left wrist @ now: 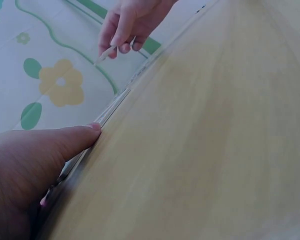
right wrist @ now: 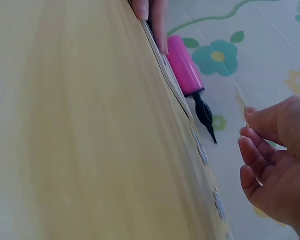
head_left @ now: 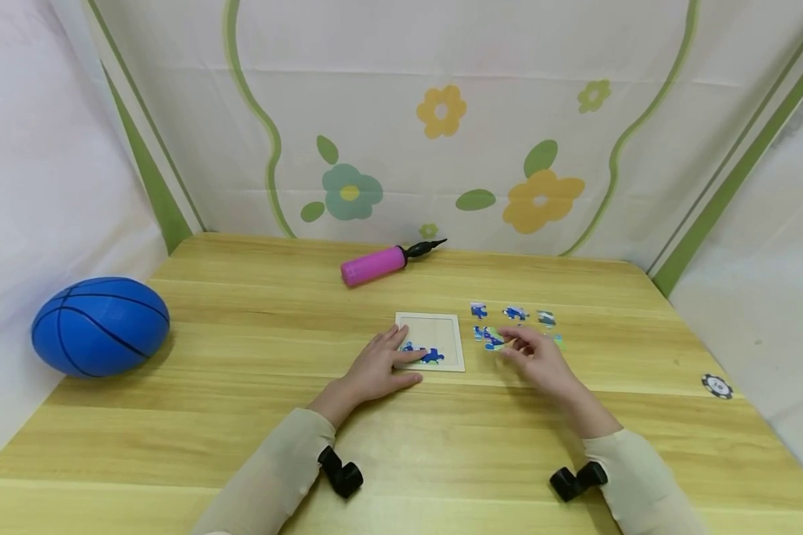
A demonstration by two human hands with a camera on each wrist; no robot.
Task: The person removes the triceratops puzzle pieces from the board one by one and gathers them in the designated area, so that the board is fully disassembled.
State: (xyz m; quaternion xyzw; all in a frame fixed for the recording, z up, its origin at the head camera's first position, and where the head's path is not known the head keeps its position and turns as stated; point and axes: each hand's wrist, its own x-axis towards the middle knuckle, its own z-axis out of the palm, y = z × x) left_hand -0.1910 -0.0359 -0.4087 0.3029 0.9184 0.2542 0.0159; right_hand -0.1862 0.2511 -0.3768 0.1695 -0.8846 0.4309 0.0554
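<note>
A square puzzle board (head_left: 460, 345) with a pale rim lies flat on the wooden table, and joined blue-and-green puzzle pieces (head_left: 433, 356) sit along its lower part. My left hand (head_left: 378, 370) rests on the board's left side, fingers spread and fairly straight, partly covering those pieces. Raised above the table to the right of the board, my right hand (head_left: 539, 362) pinches a jigsaw piece (right wrist: 241, 106) between thumb and fingers. From the left wrist view, that piece (left wrist: 106, 53) is seen nearly edge-on, clear of the tabletop.
Several loose pieces (head_left: 515, 313) lie right of the board, some partly hidden by my right hand. Behind the board is a pink hand pump (head_left: 375, 266) with a black nozzle. A blue ball (head_left: 100, 327) sits far left; a poker chip (head_left: 717, 386) lies near the right edge.
</note>
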